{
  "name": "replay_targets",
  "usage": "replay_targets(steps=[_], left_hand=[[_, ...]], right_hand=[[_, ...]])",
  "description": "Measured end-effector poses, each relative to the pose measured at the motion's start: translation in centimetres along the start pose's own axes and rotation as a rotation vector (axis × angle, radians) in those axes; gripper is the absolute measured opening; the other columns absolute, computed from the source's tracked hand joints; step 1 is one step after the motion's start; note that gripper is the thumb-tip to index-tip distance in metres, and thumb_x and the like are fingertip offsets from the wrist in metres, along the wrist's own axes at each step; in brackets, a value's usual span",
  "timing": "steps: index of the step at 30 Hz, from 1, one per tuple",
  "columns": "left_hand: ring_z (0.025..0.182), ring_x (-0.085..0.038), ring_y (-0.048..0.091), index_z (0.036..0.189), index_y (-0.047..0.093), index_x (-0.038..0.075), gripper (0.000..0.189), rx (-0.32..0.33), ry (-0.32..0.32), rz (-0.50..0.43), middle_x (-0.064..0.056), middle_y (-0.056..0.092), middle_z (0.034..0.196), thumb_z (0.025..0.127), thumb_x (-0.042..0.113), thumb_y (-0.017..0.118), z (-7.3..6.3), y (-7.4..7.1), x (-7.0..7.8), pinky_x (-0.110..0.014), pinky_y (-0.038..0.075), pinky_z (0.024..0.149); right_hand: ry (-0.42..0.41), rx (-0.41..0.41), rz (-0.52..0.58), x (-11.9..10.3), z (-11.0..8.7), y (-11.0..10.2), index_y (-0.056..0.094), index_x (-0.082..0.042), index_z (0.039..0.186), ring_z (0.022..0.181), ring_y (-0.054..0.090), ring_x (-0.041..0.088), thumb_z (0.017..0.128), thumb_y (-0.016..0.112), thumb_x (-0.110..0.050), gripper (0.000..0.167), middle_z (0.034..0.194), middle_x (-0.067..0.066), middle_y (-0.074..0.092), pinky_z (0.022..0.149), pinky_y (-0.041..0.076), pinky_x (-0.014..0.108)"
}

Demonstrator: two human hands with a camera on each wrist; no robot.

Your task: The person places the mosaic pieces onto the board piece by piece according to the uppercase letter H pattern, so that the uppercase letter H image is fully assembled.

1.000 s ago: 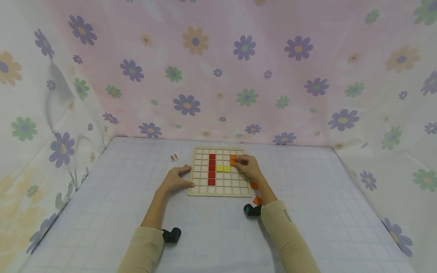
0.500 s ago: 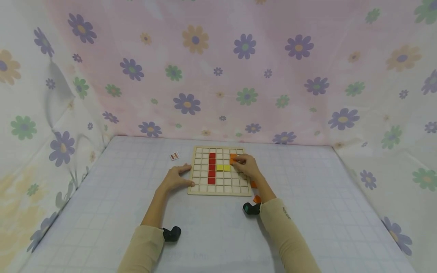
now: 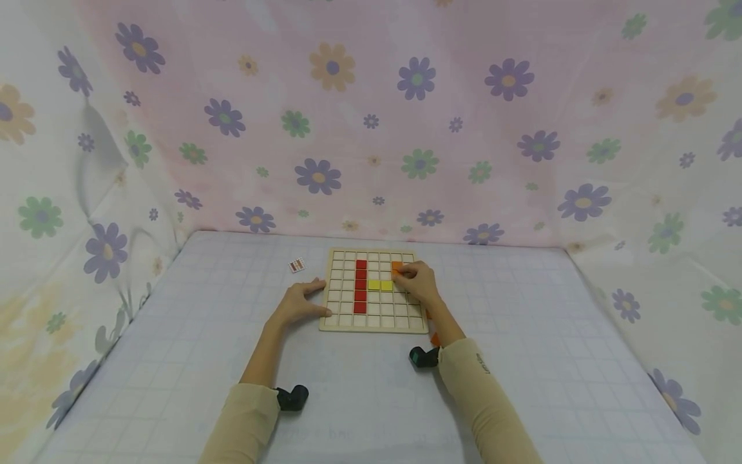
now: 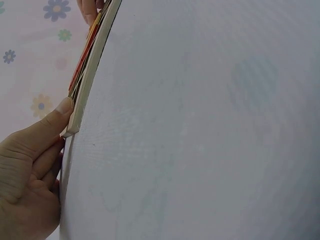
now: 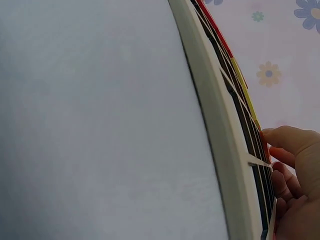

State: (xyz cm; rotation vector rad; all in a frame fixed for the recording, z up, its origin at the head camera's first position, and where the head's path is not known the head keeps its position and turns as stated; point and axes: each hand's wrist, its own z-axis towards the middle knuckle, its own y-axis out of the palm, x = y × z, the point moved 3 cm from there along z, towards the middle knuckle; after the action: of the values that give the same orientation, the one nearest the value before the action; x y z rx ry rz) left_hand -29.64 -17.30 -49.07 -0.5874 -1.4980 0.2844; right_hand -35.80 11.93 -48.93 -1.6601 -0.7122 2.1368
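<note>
Orange tile (image 5: 266,149) pinched at tip of right grip (image 3: 420,283), wooden board (image 3: 373,320) beneath.

Head feed, centre: I log a pale wood-toned board (image 3: 373,309), dark-lined into a grid of cream cells. On it, five red tiles (image 3: 361,284) in one vertical stripe; two yellow tiles (image 3: 373,285) right of those; orange tile (image 3: 397,265) further up right. White card (image 3: 297,265), left of centre, reddish-brown marks. Table (image 3: 348,399) whitish, faintly gridded. Backdrop (image 3: 371,64) across my upper frame: pink, whiter at both sides, flowers (image 3: 317,176) purple, green, peach. Sleeves (image 3: 243,419), lower frame: plain beige.
</note>
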Motion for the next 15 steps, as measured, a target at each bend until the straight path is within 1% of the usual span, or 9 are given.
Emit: replay_targets(steps=[5,7,9,12,13,15], left_hand=[[0.135,-0.032,0.035,0.13,0.054,0.001,0.078,-0.001,-0.003,0.005,-0.018,0.042,0.141,0.062,0.018,0.087,0.1,0.1,0.0,-0.045,0.022,0.114],[0.135,-0.032,0.035,0.131,0.054,0.001,0.077,-0.001,-0.008,0.003,-0.018,0.042,0.142,0.062,0.017,0.087,0.1,0.1,0.1,-0.045,0.021,0.114],[0.136,-0.031,0.035,0.131,0.054,0.001,0.077,0.0,-0.017,0.007,-0.017,0.042,0.142,0.063,0.018,0.086,0.0,0.1,0.1,-0.045,0.021,0.114],[0.136,-0.032,0.034,0.131,0.054,0.001,0.077,0.0,-0.029,0.012,-0.017,0.041,0.143,0.063,0.018,0.086,-0.1,0.1,0.2,-0.046,0.021,0.114],[0.136,-0.032,0.034,0.131,0.054,0.002,0.077,-0.001,-0.03,0.015,-0.017,0.041,0.143,0.063,0.018,0.086,-0.1,0.1,0.2,-0.046,0.021,0.114],[0.136,-0.032,0.034,0.131,0.054,0.002,0.077,-0.001,-0.028,0.019,-0.017,0.041,0.143,0.064,0.019,0.086,-0.1,0.0,0.3,-0.046,0.021,0.114]], right_hand=[[0.002,-0.024,-0.01,0.2,0.0,-0.3,0.067,0.007,0.106,0.092,0.057,0.032,0.084,0.069,-0.013,0.03,0.107,0.021,0.057,0.079,0.053,0.041],[-0.001,-0.045,0.006,0.1,0.0,-0.4,0.067,0.007,0.107,0.094,0.056,0.033,0.085,0.069,-0.013,0.03,0.108,0.021,0.056,0.081,0.052,0.042],[-0.006,-0.066,0.034,0.2,-0.2,-0.6,0.066,0.007,0.109,0.095,0.056,0.033,0.086,0.068,-0.013,0.031,0.11,0.022,0.056,0.081,0.051,0.041],[-0.035,-0.051,0.142,0.3,-0.5,-1.3,0.062,0.011,0.113,0.095,0.058,0.032,0.088,0.065,-0.009,0.032,0.111,0.026,0.058,0.08,0.052,0.032],[-0.048,-0.032,0.189,0.4,-0.6,-1.7,0.061,0.012,0.113,0.093,0.06,0.03,0.088,0.064,-0.006,0.031,0.11,0.028,0.059,0.078,0.053,0.028],[-0.053,0.031,0.283,0.0,-1.0,-2.9,0.059,0.016,0.113,0.091,0.062,0.032,0.088,0.062,0.0,0.03,0.109,0.033,0.06,0.075,0.052,0.019]])
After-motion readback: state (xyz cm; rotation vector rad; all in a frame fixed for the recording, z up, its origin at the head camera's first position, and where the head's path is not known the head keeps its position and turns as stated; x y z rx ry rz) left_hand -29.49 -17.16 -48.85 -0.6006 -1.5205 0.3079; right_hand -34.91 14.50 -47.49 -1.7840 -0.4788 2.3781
